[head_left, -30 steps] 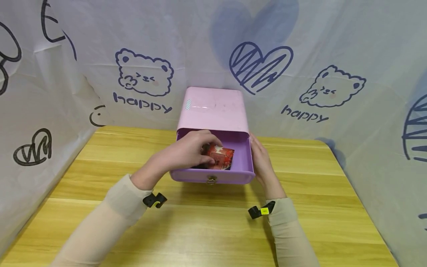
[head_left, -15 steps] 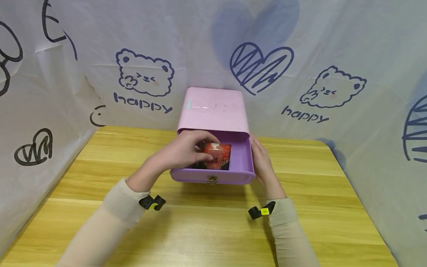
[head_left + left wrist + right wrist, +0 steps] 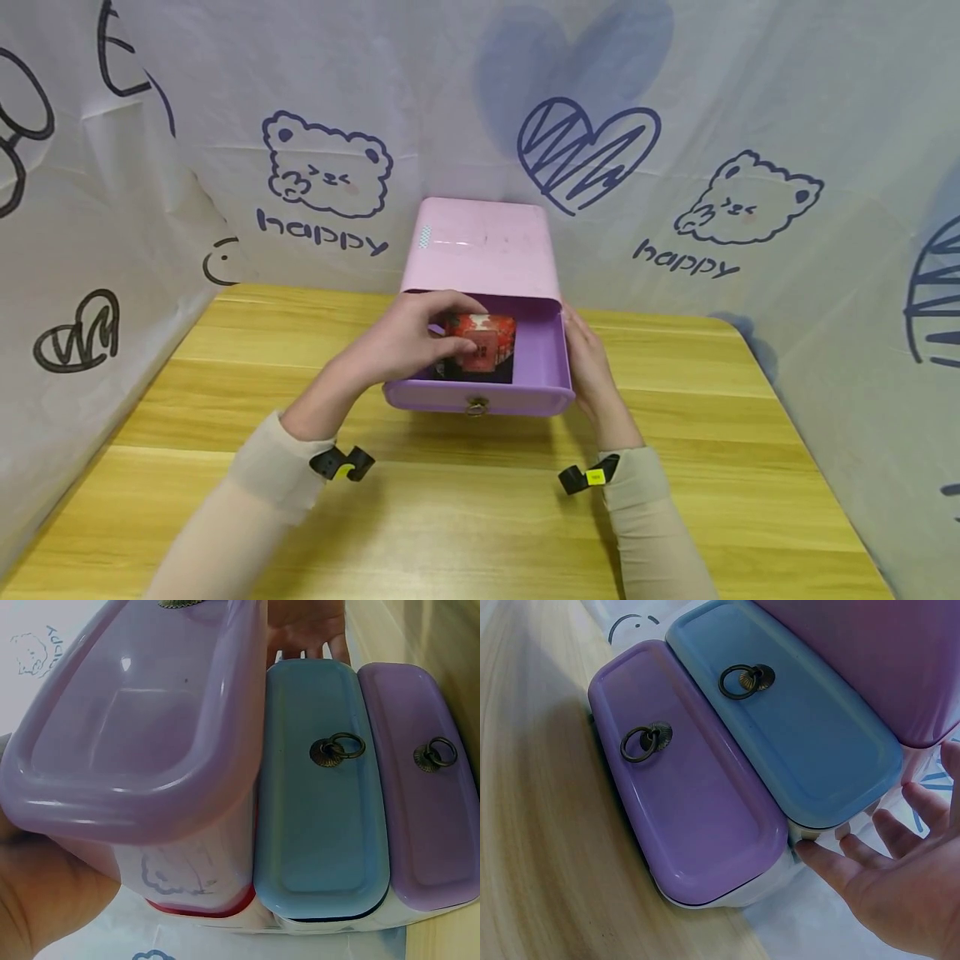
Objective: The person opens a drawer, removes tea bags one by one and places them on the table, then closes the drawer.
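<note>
1. Nearest, both sleeves (image 3: 277, 471) are reaching in over the worktop (image 3: 480, 525); the left forearm is slanting in from lower left, the right one is running more straight ahead.
2. Lilac drawer (image 3: 525, 402) is sticking out toward the person, ring pull (image 3: 476, 407) hanging at its front. Any move across that front rim is probably needing some extra height.
3. Red-and-black packet (image 3: 498, 350) is sitting inside the drawer, left of middle, near the front wall. Fingers are hiding its left end; can't tell if its base is touching the floor.
4. Left grip (image 3: 408, 337) is clamping on the packet's left end, thumb lying on the visible face, fingers arching over behind. Wrist is crossing the drawer's left wall. Handling well is likely meaning a light, firm pinch, little tilting, knuckles clearing the case's lip.
5. Right grip (image 3: 592, 362) is clamping on nothing; fingers are extending along the case's right side. Seemingly steadying; gentle sideways pressure should be doing, harder pushing could be shifting everything.
6. Farther, pink case (image 3: 480, 246) is standing against the backdrop (image 3: 450, 100); blue drawer (image 3: 322, 817) and purple drawer (image 3: 431, 817) are sitting closed underneath.
</note>
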